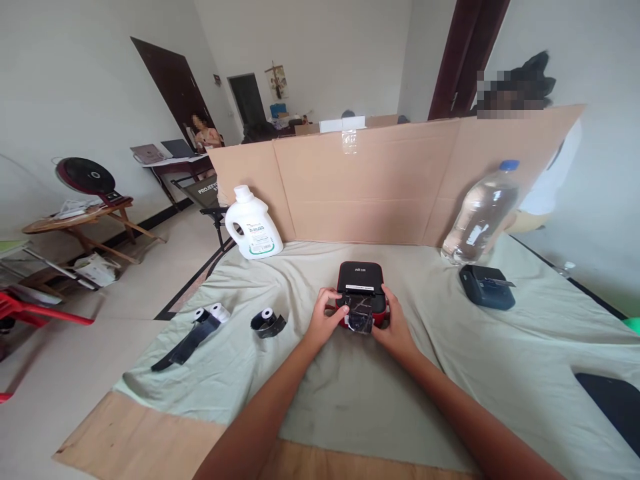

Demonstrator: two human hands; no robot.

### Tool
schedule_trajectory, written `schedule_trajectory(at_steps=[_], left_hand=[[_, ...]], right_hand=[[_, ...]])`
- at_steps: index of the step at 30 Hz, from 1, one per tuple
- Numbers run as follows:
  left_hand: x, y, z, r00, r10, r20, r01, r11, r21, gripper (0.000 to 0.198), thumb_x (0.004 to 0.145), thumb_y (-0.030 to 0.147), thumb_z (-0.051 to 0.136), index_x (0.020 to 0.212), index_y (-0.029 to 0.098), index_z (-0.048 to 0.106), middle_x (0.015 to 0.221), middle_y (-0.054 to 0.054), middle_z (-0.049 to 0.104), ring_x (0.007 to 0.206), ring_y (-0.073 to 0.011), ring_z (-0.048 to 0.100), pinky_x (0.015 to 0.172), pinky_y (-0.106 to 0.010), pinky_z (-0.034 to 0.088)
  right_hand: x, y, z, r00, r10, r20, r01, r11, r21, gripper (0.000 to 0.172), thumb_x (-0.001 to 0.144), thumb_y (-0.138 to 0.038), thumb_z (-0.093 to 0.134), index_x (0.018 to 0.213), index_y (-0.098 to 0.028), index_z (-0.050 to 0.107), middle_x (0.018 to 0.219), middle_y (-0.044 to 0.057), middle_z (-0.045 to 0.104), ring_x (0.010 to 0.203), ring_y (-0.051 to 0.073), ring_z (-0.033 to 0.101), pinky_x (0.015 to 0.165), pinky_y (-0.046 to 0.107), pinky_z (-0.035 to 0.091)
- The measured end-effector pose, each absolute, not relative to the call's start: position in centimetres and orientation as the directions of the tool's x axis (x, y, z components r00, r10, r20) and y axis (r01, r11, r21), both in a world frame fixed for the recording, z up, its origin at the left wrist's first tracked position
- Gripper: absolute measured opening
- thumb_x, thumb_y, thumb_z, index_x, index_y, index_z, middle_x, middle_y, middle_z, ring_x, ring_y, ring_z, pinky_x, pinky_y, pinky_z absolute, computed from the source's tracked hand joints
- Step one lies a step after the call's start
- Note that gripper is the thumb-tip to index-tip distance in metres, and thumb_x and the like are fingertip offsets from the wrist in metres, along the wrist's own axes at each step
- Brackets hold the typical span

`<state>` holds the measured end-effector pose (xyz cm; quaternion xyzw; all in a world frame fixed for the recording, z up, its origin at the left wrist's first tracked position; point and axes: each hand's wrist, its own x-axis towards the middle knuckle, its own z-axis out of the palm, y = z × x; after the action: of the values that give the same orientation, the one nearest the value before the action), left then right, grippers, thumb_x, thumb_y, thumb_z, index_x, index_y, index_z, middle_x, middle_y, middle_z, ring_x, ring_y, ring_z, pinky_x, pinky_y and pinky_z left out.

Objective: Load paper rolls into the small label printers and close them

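A small black-and-red label printer [360,275] sits on the cloth in front of me. From its front hangs a dark, shiny strip [360,313]. My left hand [324,315] grips the printer's left side, its fingers curled on the side and the thumb by the strip. My right hand [394,325] is curled around the right side, the thumb low near the front edge. On the left lie two paper rolls [220,312] with dark strips unwound from them. Nearer the printer, another roll [267,315] has a dark strip curled around it.
Behind the printer stands a cardboard partition [370,190]. A white jug [254,227] is at its left, a large clear bottle [483,213] at its right. A dark blue device [487,290] and a black flat object [613,403] lie on the right. Other people are beyond the partition.
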<state>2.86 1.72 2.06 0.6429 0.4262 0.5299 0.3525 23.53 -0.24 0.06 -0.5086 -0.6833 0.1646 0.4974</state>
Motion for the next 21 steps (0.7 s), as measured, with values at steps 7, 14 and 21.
schedule_trajectory(at_steps=[7, 14, 21], left_hand=[[2.8, 0.9, 1.3, 0.058, 0.869, 0.491, 0.189, -0.492, 0.849, 0.026, 0.089, 0.027, 0.06, 0.115, 0.023, 0.063, 0.116, -0.007, 0.055, 0.106, -0.0187, 0.058, 0.083, -0.029, 0.052], [2.7, 0.8, 1.4, 0.059, 0.861, 0.504, 0.198, -0.505, 0.84, 0.027, 0.09, 0.027, 0.06, 0.117, 0.024, 0.063, 0.116, -0.008, 0.055, 0.105, -0.0188, 0.058, 0.081, -0.028, 0.051], [2.5, 1.1, 1.0, 0.066, 0.847, 0.527, 0.202, -0.529, 0.824, 0.027, 0.091, 0.029, 0.06, 0.117, 0.023, 0.063, 0.114, -0.007, 0.055, 0.102, -0.0182, 0.057, 0.082, -0.029, 0.05]], right_hand=[[23.6, -0.3, -0.3, -0.012, 0.854, 0.52, 0.581, 0.429, -0.692, 0.096, 0.078, -0.035, 0.067, 0.159, -0.025, 0.015, 0.147, 0.016, 0.049, 0.121, 0.035, 0.055, 0.095, 0.056, 0.05], [23.8, -1.2, 0.5, -0.014, 0.865, 0.502, 0.548, 0.426, -0.72, 0.076, 0.087, -0.042, 0.061, 0.155, -0.025, 0.032, 0.154, 0.013, 0.045, 0.128, 0.031, 0.051, 0.1, 0.05, 0.049], [25.9, 1.2, 5.5, 0.018, 0.873, 0.487, 0.519, 0.408, -0.751, 0.042, 0.099, -0.042, 0.041, 0.124, -0.023, 0.068, 0.122, 0.008, 0.071, 0.111, 0.023, 0.062, 0.097, 0.04, 0.049]])
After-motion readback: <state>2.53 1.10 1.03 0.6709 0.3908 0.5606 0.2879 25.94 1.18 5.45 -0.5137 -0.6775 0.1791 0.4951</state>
